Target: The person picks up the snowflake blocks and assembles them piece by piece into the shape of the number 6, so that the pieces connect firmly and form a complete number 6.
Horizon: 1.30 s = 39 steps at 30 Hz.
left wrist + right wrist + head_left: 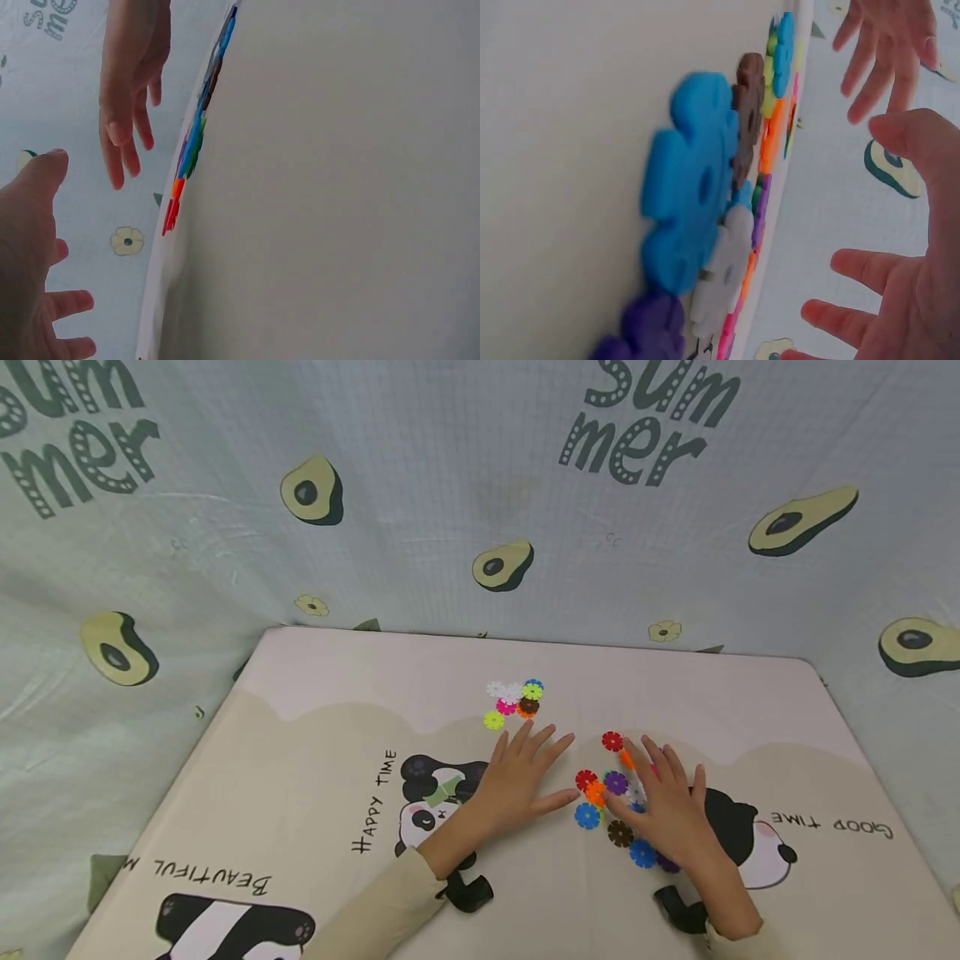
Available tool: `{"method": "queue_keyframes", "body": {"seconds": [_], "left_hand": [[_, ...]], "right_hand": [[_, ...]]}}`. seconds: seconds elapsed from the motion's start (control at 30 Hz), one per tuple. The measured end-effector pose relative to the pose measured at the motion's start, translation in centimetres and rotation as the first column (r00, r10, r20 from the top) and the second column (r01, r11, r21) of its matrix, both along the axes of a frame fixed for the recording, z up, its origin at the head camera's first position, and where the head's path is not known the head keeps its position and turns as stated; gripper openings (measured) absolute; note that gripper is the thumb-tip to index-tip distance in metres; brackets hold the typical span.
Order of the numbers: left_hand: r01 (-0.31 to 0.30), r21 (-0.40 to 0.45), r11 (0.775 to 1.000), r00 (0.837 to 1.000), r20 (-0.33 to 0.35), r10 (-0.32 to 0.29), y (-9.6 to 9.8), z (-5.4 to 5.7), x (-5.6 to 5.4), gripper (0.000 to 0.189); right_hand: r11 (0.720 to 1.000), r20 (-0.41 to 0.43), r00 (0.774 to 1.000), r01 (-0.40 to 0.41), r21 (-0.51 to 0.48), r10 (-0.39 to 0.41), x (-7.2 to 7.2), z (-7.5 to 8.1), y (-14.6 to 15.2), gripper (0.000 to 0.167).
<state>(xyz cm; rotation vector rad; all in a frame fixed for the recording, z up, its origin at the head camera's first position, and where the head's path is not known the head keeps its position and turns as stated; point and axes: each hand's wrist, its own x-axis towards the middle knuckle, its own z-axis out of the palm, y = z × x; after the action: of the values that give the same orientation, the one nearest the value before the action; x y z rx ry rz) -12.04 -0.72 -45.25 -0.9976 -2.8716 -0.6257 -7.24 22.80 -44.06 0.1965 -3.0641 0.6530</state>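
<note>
Small flat plastic flower-shaped discs lie in two groups on the table. My left hand (517, 777), fingers spread, hovers just below the far group, near a yellow-green disc (493, 720). Over the nearer group hangs my right hand (667, 806), its fingers also spread, covering some discs. Beside its thumb are a blue disc (587, 816), a brown disc (620, 833) and a purple disc (616, 782). The right wrist view shows a blue disc (690, 184) close up, apart from the right fingers (862, 270). Neither hand holds anything.
A pale tablecloth (300, 793) with printed pandas and lettering covers the table. Behind and at both sides hangs a curtain (420, 468) printed with avocados. Black straps circle both wrists, the left strap (471, 893) hanging below the forearm.
</note>
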Motion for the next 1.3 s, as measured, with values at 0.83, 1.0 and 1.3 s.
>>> {"method": "queue_keyframes", "body": {"seconds": [0.83,1.0,1.3], "left_hand": [[0.114,0.074,0.991,0.991,0.068,-0.119,2.3,-2.1,0.2,0.039],[0.111,0.120,0.986,0.985,0.115,-0.125,2.2,-2.4,0.2,0.027],[0.073,0.276,0.958,0.981,0.152,-0.119,2.2,-3.2,-0.1,0.018]], "right_hand": [[0.972,-0.017,0.999,-0.048,-0.229,0.046,-1.7,-1.2,0.9,0.031],[0.963,0.002,0.999,-0.038,-0.268,0.040,-1.8,-1.4,1.0,0.032],[0.935,0.004,0.998,-0.062,-0.350,0.068,-2.1,-1.6,1.3,0.030]]}}
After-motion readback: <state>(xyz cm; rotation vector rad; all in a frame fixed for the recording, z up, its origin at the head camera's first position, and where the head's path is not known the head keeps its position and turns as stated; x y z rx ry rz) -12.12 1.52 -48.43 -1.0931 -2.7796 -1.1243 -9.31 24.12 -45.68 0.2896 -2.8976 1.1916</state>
